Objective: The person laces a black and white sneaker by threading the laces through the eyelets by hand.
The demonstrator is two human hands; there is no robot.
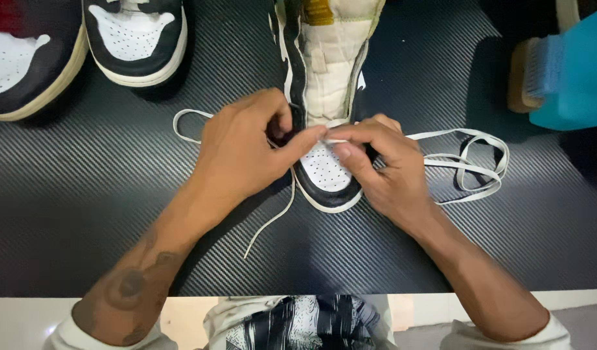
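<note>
Your left hand (246, 146) and right hand (382, 162) both pinch the white lace (470, 165) at the lowest eyelets of the shoe (324, 97), centre frame on the table (84, 207). Lacing looks barely begun: the eyelets above sit empty, and loose lace trails both sides.

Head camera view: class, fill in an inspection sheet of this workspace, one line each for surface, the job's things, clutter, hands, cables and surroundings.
Surface: dark ribbed mat with a pale front edge.
Job's things: black and white sneaker, toe toward the person, tongue exposed; white shoelace trailing in loops to both sides.
Clutter: two more sneakers at the top left; a brush beside a blue box at the top right.
Hands: left hand and right hand both pinch the lace at the lowest eyelets above the toe.
Cables: nothing seen.
Surroundings: the person's patterned clothing at the bottom edge.
</note>
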